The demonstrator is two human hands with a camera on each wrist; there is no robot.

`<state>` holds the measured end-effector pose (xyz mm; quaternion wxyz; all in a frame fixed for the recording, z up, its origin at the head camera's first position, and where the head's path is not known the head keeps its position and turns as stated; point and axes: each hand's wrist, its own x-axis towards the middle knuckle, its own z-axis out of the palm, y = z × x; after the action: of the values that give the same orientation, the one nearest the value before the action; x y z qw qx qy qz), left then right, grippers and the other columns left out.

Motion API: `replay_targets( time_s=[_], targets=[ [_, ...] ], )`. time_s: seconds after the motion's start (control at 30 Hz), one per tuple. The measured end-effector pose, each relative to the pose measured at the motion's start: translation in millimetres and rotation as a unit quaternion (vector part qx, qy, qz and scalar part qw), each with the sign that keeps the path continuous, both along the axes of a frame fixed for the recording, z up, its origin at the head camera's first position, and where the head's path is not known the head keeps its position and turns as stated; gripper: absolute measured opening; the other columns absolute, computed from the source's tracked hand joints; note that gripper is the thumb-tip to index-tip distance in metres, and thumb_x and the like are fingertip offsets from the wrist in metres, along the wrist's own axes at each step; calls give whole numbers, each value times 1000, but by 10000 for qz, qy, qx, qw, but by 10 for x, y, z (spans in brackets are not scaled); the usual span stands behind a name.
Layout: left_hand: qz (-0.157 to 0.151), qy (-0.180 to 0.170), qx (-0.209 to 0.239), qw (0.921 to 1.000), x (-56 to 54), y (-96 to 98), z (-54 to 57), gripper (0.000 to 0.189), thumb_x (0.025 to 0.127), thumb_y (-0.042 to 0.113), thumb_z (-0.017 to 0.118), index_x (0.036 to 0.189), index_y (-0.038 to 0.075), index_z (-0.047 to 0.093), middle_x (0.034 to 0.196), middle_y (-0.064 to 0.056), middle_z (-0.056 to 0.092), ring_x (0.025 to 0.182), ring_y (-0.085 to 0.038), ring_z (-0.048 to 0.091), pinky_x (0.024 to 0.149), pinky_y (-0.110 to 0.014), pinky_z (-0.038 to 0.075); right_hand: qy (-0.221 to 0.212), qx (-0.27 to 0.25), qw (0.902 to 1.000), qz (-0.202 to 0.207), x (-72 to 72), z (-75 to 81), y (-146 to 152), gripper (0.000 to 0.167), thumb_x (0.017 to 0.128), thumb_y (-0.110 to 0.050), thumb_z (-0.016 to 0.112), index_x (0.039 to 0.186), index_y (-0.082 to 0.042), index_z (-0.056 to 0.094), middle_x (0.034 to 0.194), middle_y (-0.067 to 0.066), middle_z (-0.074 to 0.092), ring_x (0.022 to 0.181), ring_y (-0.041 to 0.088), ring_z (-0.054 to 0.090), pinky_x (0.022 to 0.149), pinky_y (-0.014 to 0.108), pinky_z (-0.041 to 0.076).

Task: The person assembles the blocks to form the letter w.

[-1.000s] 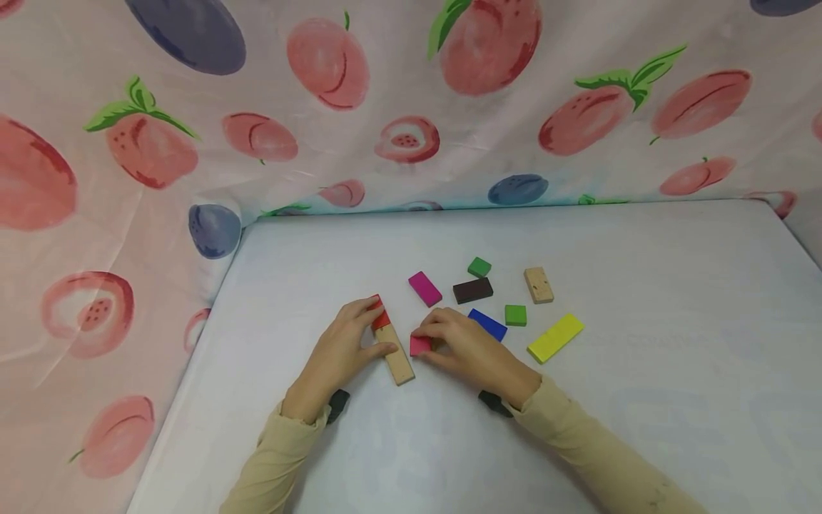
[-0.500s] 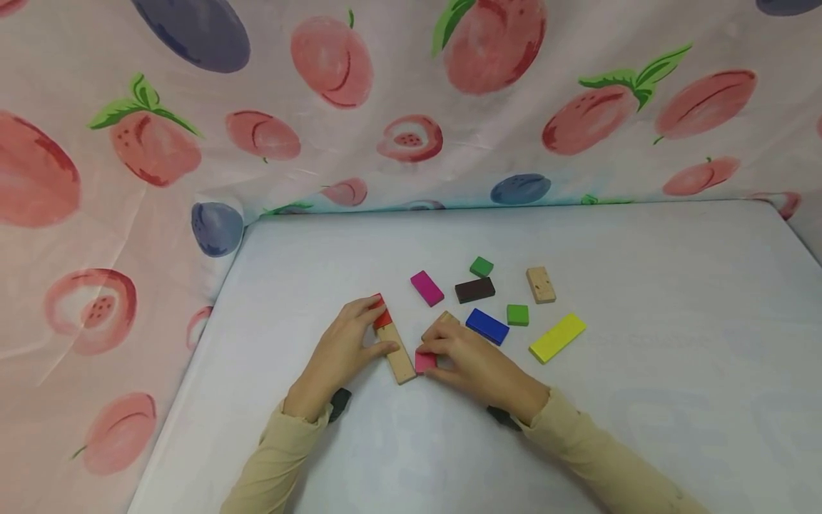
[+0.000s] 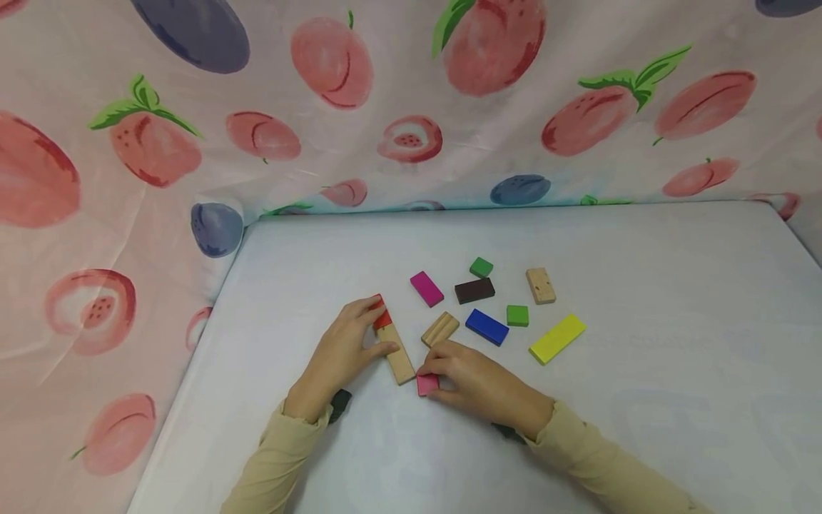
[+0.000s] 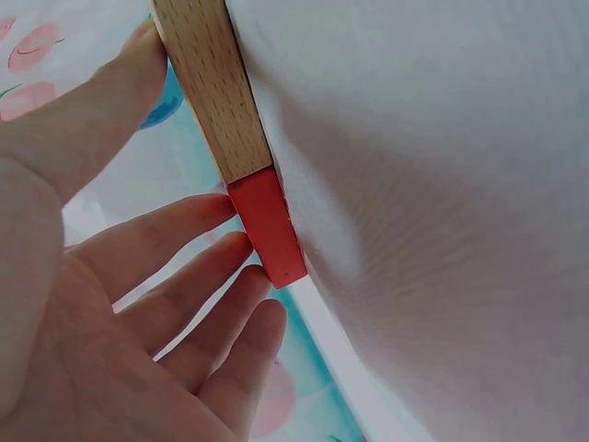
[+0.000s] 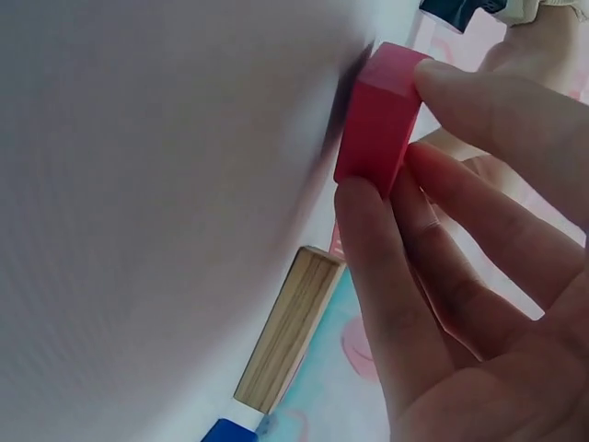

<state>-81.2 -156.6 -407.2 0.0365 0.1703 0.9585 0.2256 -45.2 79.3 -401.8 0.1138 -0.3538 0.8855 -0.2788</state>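
Observation:
A red block [image 3: 383, 318] and a longer plain wooden block [image 3: 396, 360] lie end to end on the white table. My left hand [image 3: 338, 350] rests on this row: its fingertips touch the red block [image 4: 267, 226], and the thumb lies against the wooden block [image 4: 212, 87]. My right hand [image 3: 478, 380] pinches a small pink block [image 3: 427, 385] between thumb and fingers, just right of the wooden block's near end. Whether the pink block touches that end I cannot tell. In the right wrist view, the pink block [image 5: 382, 115] stands out before the fingertips.
A striped wooden block [image 3: 440, 329], a blue block [image 3: 486, 327] and a magenta block [image 3: 427, 288] lie beyond the right hand. Farther right are a dark brown block [image 3: 474, 290], two green blocks, a wooden block [image 3: 541, 285] and a yellow block [image 3: 557, 339]. Fruit-patterned cloth hangs behind.
My right hand has moved toward me with the pink block, down along the wooden block to its near end, uncovering the striped wooden block. The left hand has stayed in place.

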Motion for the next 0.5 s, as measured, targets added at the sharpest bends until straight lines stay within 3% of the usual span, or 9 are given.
replay_targets(
  time_s=[0.5],
  targets=[
    [27, 25, -19, 10000, 1, 7, -1, 74, 80, 39, 82, 138, -1, 56, 150, -12, 48, 140, -28, 42, 114, -43, 40, -154, -104, 9998, 87, 4, -34, -34, 27, 84, -19, 81, 108, -9, 75, 101, -2, 65, 93, 8, 59, 82, 20, 56]
  ],
)
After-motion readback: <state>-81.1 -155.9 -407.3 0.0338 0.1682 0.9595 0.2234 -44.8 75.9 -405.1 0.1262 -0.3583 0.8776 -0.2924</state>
